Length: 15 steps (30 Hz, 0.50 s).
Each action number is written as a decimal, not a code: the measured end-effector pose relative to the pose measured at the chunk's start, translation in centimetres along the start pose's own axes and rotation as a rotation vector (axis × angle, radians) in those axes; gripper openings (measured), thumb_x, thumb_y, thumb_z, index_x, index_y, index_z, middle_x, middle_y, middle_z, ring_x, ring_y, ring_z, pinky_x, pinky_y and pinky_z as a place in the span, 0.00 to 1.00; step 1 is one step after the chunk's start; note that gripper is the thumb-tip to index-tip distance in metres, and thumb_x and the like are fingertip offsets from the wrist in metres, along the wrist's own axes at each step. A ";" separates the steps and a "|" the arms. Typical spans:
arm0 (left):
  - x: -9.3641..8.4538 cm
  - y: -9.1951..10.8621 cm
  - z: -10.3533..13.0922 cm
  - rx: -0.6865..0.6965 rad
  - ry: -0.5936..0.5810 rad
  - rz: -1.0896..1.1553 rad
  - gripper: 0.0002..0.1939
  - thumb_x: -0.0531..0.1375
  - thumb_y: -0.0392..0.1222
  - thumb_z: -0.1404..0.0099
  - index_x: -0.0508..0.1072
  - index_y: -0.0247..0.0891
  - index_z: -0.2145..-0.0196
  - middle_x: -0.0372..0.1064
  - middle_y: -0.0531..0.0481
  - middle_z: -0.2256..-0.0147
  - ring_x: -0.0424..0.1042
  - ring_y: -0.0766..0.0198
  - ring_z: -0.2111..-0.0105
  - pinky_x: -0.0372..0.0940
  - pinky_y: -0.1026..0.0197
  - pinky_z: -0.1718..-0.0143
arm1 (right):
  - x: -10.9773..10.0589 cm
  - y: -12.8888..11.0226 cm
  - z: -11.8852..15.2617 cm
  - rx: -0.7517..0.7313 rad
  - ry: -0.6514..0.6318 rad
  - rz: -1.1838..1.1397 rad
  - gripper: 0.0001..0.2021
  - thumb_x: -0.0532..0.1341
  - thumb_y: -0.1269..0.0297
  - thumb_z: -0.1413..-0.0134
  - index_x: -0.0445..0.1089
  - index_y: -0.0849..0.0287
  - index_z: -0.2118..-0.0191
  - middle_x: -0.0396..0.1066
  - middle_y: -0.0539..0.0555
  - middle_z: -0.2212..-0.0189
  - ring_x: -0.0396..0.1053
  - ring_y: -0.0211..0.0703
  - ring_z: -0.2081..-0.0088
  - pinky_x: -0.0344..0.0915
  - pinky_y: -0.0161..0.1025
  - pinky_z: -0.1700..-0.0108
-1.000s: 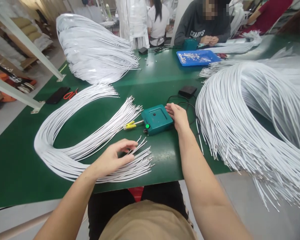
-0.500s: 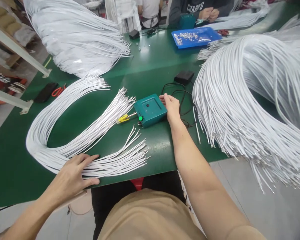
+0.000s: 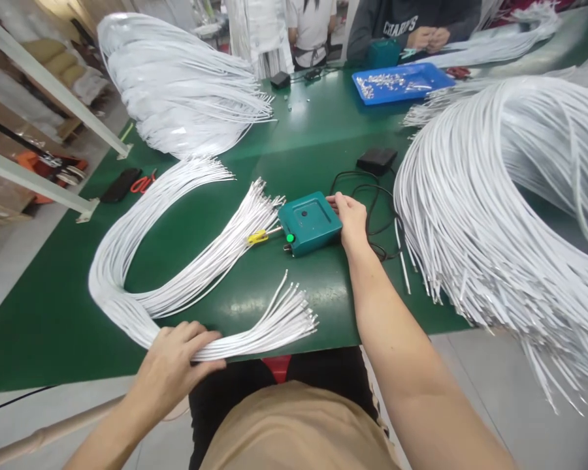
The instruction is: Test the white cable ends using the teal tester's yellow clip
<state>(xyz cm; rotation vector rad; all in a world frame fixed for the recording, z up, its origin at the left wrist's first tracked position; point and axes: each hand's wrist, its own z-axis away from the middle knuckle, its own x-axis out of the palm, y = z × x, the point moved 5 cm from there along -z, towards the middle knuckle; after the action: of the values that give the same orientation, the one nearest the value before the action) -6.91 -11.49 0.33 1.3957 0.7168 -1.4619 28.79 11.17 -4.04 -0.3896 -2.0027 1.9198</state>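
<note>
Left hand point(image 3: 176, 369): lies palm-down at the near table edge, fingers curled over the near wire bundle point(image 3: 255, 329), gathering and pressing it rather than pinching a single strand.
Right hand point(image 3: 351, 219): rests against the right side of the teal box point(image 3: 310, 222), fingers loosely bent on its edge; holds nothing free.
Bundle axis: runs left to right and slightly away from the wearer, bare tips fanned towards the right, pointing below the box.
Box relation: up and right of the bundle tips, apart from them; yellow-handled probe point(image 3: 259, 237) juts from its left face.
Nearer hand: left to the wires, right to the box.
Surface: green table point(image 3: 318, 140).
</note>
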 end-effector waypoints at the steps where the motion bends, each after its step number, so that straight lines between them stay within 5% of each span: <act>1: -0.5 0.1 -0.4 0.007 -0.007 0.050 0.25 0.60 0.59 0.42 0.73 0.48 0.50 0.72 0.45 0.56 0.72 0.54 0.59 0.65 0.56 0.61 | 0.0 0.0 0.0 0.003 -0.001 0.002 0.18 0.57 0.52 0.49 0.76 0.62 0.70 0.77 0.56 0.72 0.73 0.44 0.70 0.70 0.40 0.63; 4: -3.2 -1.1 -2.7 -0.057 0.056 0.151 0.30 0.59 0.59 0.41 0.66 0.49 0.43 0.66 0.45 0.46 0.67 0.52 0.48 0.65 0.56 0.52 | -0.1 0.0 0.0 0.009 0.007 0.010 0.18 0.57 0.51 0.50 0.76 0.62 0.70 0.77 0.56 0.72 0.74 0.45 0.69 0.70 0.41 0.63; 7: -6.1 -4.3 -6.1 -0.247 0.287 0.089 0.31 0.55 0.61 0.40 0.68 0.40 0.44 0.65 0.41 0.46 0.64 0.47 0.46 0.62 0.50 0.48 | -0.2 0.1 0.0 0.005 0.001 0.002 0.18 0.57 0.50 0.50 0.76 0.61 0.70 0.77 0.56 0.72 0.74 0.45 0.69 0.70 0.40 0.65; 11: -5.3 -7.6 -10.7 -0.402 0.075 0.231 0.45 0.59 0.65 0.47 0.62 0.33 0.40 0.66 0.36 0.46 0.68 0.44 0.50 0.63 0.50 0.50 | -0.4 0.1 -0.1 -0.009 -0.020 -0.001 0.19 0.57 0.49 0.51 0.75 0.61 0.70 0.76 0.55 0.73 0.74 0.44 0.70 0.69 0.40 0.65; 15: -5.4 -8.3 -12.5 -0.350 -0.096 0.552 0.33 0.61 0.64 0.49 0.75 0.37 0.53 0.75 0.44 0.56 0.72 0.47 0.55 0.64 0.54 0.52 | -0.6 0.3 -0.3 0.001 -0.027 0.006 0.20 0.57 0.48 0.52 0.76 0.60 0.70 0.77 0.56 0.72 0.74 0.45 0.69 0.70 0.40 0.64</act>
<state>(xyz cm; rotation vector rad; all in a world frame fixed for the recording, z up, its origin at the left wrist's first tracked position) -9.94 4.10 1.75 1.1245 0.4476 -0.9111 29.42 11.17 -4.32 -0.3712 -2.0195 1.9394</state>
